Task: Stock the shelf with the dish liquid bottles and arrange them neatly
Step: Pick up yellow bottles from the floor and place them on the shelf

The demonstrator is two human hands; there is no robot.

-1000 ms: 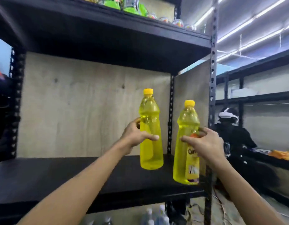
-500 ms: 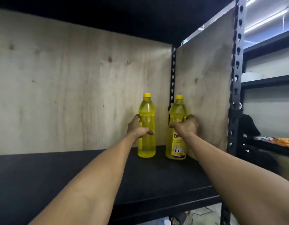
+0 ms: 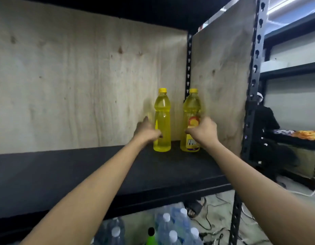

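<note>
Two yellow dish liquid bottles stand upright side by side at the back right corner of the black shelf (image 3: 82,167). The left bottle (image 3: 162,110) shows no label on this side; my left hand (image 3: 146,132) wraps its lower half from the left, thumb across the front. The right bottle (image 3: 191,106) shows a red and yellow label; my right hand (image 3: 205,132) grips it from the right, a finger over the label. Both bottle bases rest on the shelf, a narrow gap between them.
Plywood panels close the shelf at the back (image 3: 82,85) and right side (image 3: 222,76). A black perforated post (image 3: 252,85) stands at the front right. Several capped water bottles (image 3: 171,227) sit below. A person in dark clothes (image 3: 266,121) sits beyond the post.
Both hands carried the bottles from the shelf's front edge to the back right corner and set them down upright. The view moved closer in, under the upper shelf.
</note>
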